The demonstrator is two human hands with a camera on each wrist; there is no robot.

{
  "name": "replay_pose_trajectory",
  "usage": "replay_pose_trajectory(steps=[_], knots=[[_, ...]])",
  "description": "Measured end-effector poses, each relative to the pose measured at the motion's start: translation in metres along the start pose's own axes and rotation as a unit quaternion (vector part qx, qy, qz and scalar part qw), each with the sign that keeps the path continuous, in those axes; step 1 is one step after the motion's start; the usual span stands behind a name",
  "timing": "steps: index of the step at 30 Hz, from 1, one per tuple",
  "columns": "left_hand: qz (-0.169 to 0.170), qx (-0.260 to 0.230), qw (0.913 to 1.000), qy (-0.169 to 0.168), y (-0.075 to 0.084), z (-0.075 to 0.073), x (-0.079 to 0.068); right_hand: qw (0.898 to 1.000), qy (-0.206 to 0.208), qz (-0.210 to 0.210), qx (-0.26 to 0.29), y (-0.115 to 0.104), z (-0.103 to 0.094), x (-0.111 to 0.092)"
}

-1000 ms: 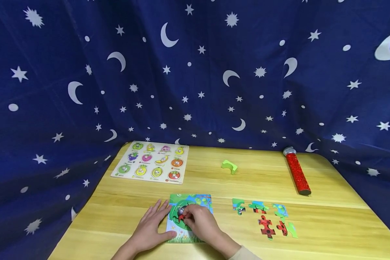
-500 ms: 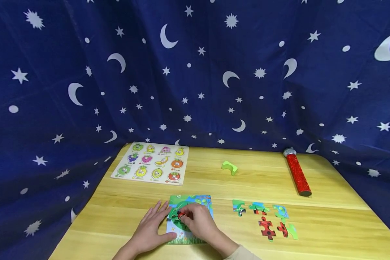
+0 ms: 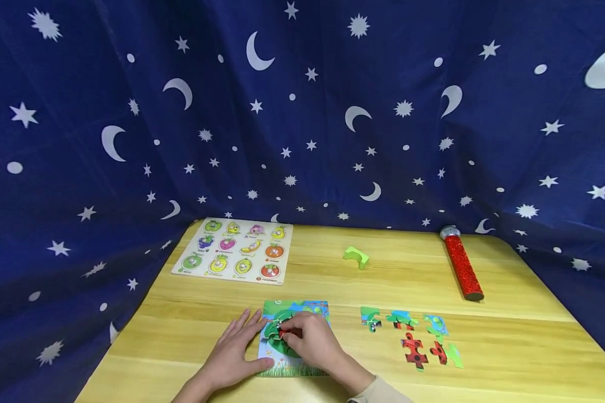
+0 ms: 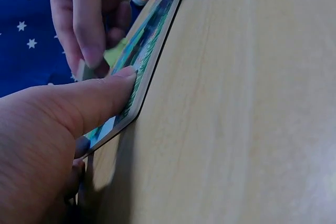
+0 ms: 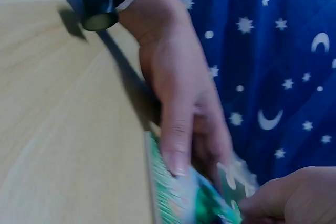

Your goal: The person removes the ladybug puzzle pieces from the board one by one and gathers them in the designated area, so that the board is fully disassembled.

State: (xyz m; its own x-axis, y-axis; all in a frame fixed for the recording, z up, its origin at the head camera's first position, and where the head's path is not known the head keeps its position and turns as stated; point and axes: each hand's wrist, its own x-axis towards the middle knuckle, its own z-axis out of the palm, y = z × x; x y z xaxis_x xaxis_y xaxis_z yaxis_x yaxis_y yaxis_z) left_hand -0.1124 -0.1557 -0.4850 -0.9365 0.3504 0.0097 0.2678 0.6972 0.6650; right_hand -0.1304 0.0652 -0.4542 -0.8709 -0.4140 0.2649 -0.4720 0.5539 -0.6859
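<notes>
A square picture puzzle board (image 3: 269,354) with a green leaf, blue sky and grass lies near the table's front. My left hand (image 3: 232,358) rests at its left side, fingers spread and fairly straight; in the left wrist view the thumb (image 4: 113,92) presses on the board's edge. Over the board's middle, my right hand (image 3: 316,338) pinches a jigsaw piece (image 3: 272,331), green with some red and dark parts, partly hidden by the fingers. The right wrist view shows this piece tilted, its pale back (image 5: 231,186) towards the camera. Whether it touches the board I cannot tell.
Several loose jigsaw pieces lie right of the board, among them a red spotted piece (image 3: 414,351). Farther back are a fruit peg board (image 3: 252,279), a green arch block (image 3: 356,257) and a red glittery toy microphone (image 3: 464,267). A starry blue curtain (image 3: 322,112) stands behind the table.
The right hand has turned the jigsaw piece slightly over the board, and more green shows beside its fingers. The left hand has stayed in place.
</notes>
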Motion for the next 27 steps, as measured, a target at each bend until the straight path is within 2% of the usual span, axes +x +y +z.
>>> replay_pose_trajectory(steps=[4,7,10,15,19,23,27], knots=[[0.006,0.005,1.0,0.004,0.001,0.0,0.0,0.999,0.025,0.02,0.041,0.006,-0.027,-0.018],[0.002,0.006,0.9999,0.011,0.001,0.0,-0.001,0.997,0.053,0.031,0.041,0.017,-0.054,-0.04],[-0.002,-0.001,0.9999,0.015,0.001,0.0,-0.002,0.995,0.087,0.047,0.021,0.032,-0.079,-0.067],[-0.006,0.0,0.9998,0.016,0.0,0.0,-0.003,0.981,0.147,0.119,-0.032,0.056,-0.108,-0.111],[-0.01,0.001,0.9998,0.018,-0.001,0.0,-0.004,0.971,0.159,0.163,-0.067,0.064,-0.121,-0.13],[-0.008,-0.002,0.9999,0.015,0.0,0.0,-0.005,0.974,0.155,0.146,-0.08,0.068,-0.124,-0.137],[-0.005,-0.002,0.9999,0.012,0.002,0.0,-0.004,0.983,0.135,0.092,-0.083,0.071,-0.12,-0.137]])
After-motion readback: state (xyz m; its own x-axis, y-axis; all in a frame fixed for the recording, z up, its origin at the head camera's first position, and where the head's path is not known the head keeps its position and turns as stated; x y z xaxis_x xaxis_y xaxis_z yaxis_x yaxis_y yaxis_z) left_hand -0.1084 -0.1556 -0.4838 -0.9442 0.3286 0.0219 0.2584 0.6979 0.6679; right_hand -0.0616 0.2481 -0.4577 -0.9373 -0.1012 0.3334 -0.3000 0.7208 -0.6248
